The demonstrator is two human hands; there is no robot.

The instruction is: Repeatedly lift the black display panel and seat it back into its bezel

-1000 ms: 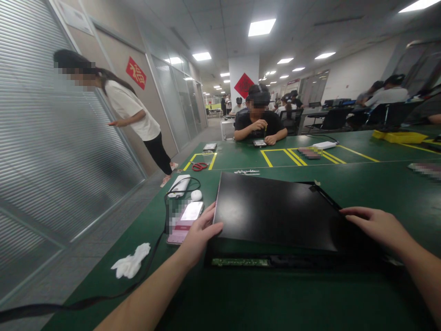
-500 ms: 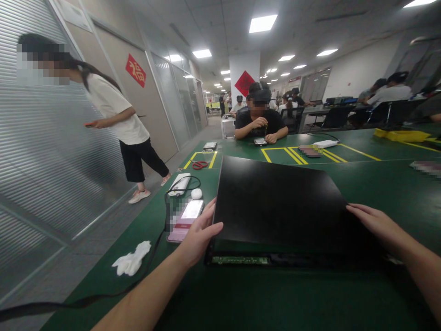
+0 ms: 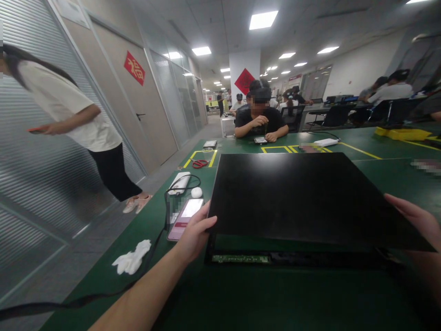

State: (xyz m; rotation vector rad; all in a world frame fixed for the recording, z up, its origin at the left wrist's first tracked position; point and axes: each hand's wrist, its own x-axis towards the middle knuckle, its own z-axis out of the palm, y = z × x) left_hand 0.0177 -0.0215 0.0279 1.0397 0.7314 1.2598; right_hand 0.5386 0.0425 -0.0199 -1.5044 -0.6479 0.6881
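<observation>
A large flat black panel [image 3: 299, 195] is raised off the green table, tilted up toward me. My left hand [image 3: 195, 234] grips its near left corner, thumb on top. My right hand [image 3: 415, 216] holds its right edge, fingers on top and the rest hidden under the panel. Beneath the panel lies a black frame [image 3: 292, 259] with a green circuit strip [image 3: 240, 259] along its near edge.
A phone [image 3: 186, 218], a white mouse [image 3: 196, 192], a white power bank [image 3: 179, 182] and a black cable [image 3: 151, 257] lie left of the panel. White cloth [image 3: 132, 263] sits near the table edge. Red scissors [image 3: 200, 163] lie farther back. A person [image 3: 260, 122] sits opposite; another person [image 3: 76, 119] walks in the left aisle.
The panel has been lifted higher and spread wider toward me, its far edge rising. My right hand slid right along the edge. The person in the aisle walked closer.
</observation>
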